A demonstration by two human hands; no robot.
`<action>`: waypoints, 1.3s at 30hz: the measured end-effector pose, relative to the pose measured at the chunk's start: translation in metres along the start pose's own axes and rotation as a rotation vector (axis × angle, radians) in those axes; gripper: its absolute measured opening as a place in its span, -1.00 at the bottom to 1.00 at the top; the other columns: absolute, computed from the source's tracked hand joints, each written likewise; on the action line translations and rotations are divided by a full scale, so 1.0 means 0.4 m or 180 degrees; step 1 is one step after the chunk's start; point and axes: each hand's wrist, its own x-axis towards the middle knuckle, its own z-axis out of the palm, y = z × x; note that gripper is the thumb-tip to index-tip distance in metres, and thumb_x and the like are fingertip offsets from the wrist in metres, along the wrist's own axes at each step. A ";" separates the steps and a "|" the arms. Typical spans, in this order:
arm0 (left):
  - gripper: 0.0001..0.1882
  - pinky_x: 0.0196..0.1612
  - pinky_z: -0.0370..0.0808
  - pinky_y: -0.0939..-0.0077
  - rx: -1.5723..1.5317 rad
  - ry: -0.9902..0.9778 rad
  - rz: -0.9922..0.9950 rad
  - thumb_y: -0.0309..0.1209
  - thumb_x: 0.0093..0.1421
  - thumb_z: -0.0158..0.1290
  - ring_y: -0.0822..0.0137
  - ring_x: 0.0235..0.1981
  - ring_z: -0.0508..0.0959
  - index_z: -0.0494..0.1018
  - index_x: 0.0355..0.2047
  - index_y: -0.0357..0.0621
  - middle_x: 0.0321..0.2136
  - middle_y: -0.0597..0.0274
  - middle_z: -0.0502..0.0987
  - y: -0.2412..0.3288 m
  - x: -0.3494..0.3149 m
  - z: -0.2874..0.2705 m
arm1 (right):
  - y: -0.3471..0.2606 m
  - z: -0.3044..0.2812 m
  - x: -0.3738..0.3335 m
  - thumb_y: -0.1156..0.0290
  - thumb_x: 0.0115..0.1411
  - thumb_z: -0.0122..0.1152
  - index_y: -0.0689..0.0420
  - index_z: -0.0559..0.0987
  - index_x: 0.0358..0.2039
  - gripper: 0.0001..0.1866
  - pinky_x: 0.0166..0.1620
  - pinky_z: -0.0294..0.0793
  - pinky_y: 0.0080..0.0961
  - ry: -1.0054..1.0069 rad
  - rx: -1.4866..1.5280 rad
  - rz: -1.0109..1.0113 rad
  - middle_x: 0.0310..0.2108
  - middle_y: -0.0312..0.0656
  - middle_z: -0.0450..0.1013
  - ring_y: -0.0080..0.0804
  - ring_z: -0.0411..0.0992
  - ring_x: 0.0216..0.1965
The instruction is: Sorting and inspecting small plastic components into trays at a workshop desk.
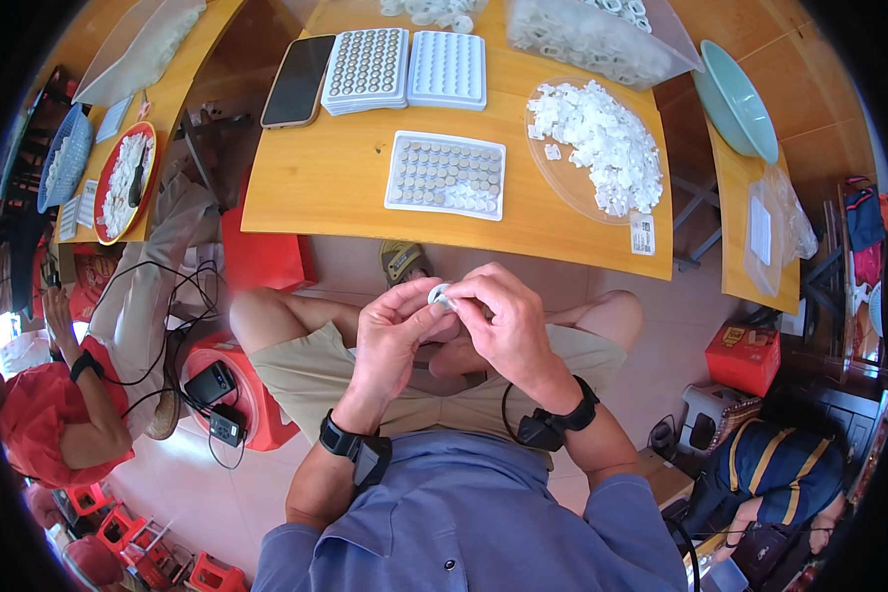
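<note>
Over my lap, my left hand (pixel 393 331) pinches a small white plastic ring-shaped part (pixel 438 293) between thumb and fingertips. My right hand (pixel 503 321) is closed too, its thumb and forefinger pressed to the right side of that part. Fingers hide much of it, so its finer details cannot be made out. Beyond my hands, a white plastic tray (pixel 395 196) lies near the table's front edge. Rows of small round metal discs, like button cells, fill most of it, and its front right pockets look bare white.
On the wooden table (pixel 306 187) are a phone (pixel 298 81), stacked disc trays (pixel 365 103), a pocketed tray (pixel 448 69), a clear round lid (pixel 553 178) under piled white pieces (pixel 602 138), and a bin of rings (pixel 592 44). A person in red (pixel 59 414) sits left.
</note>
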 end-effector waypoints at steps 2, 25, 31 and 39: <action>-0.70 0.00 0.63 0.48 0.0244 0.0026 0.0096 -0.64 0.28 0.06 0.34 -0.09 0.62 0.46 0.03 -0.32 -0.09 0.07 0.60 0.000 0.000 0.003 | 0.001 -0.002 0.001 0.62 0.09 0.29 0.18 0.59 -0.30 -0.85 -0.39 0.49 -0.46 -0.0092 0.0171 0.0225 -0.41 -0.17 0.48 -0.29 0.53 -0.44; -0.79 -0.08 0.62 0.53 0.0984 0.0079 0.0477 -0.62 0.30 0.05 0.40 -0.17 0.62 0.46 -0.06 -0.34 -0.20 0.10 0.62 0.000 -0.007 0.042 | 0.026 -0.025 0.001 0.67 0.19 0.16 0.33 0.55 -0.25 -0.90 -0.25 0.55 -0.63 -0.0472 0.2126 0.1710 -0.36 -0.20 0.58 -0.56 0.58 -0.35; -0.84 -0.12 0.63 0.57 0.1248 0.0078 0.0885 -0.61 0.32 0.03 0.44 -0.18 0.62 0.46 -0.10 -0.37 -0.21 0.12 0.61 -0.030 -0.001 0.022 | 0.017 -0.007 -0.011 0.63 0.16 0.21 0.27 0.57 -0.28 -0.90 -0.31 0.53 -0.64 -0.0341 0.1586 0.1422 -0.39 -0.23 0.59 -0.62 0.55 -0.39; -0.83 -0.14 0.62 0.61 0.1200 0.0185 0.0830 -0.63 0.31 0.04 0.47 -0.21 0.61 0.44 -0.09 -0.36 -0.23 0.17 0.60 -0.020 0.001 0.046 | 0.023 0.005 -0.013 0.64 0.16 0.19 0.30 0.55 -0.30 -0.92 -0.34 0.54 -0.64 -0.0094 0.1516 0.1313 -0.39 -0.20 0.58 -0.59 0.55 -0.42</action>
